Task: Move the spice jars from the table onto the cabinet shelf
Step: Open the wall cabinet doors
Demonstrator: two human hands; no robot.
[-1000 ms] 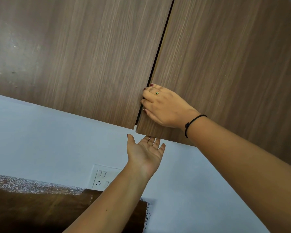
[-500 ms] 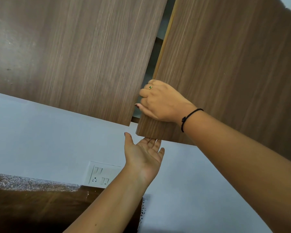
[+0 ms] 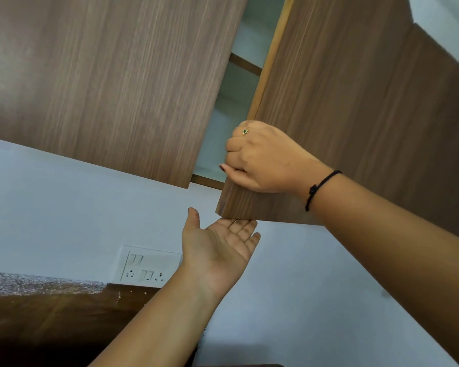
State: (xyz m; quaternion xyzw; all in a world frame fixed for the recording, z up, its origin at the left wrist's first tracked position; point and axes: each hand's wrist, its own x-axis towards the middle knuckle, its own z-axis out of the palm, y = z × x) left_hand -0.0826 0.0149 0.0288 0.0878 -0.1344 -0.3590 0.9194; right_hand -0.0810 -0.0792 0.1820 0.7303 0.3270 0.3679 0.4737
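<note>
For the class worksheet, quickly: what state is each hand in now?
Left hand: open, palm up, just below the right cabinet door bottom corner.
Right hand: holding the right cabinet door's edge.

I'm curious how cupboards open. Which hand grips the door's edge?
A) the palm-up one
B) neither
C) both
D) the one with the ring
D: the ringed right hand curls its fingers round the edge of the cabinet door, while the left hand lies open, palm up, below its bottom edge.

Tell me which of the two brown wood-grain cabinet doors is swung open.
The right-hand brown wood-grain door, gripped at its edge by the right hand: it angles outward, baring the cabinet interior. The left-hand door sits flat and closed.
</note>
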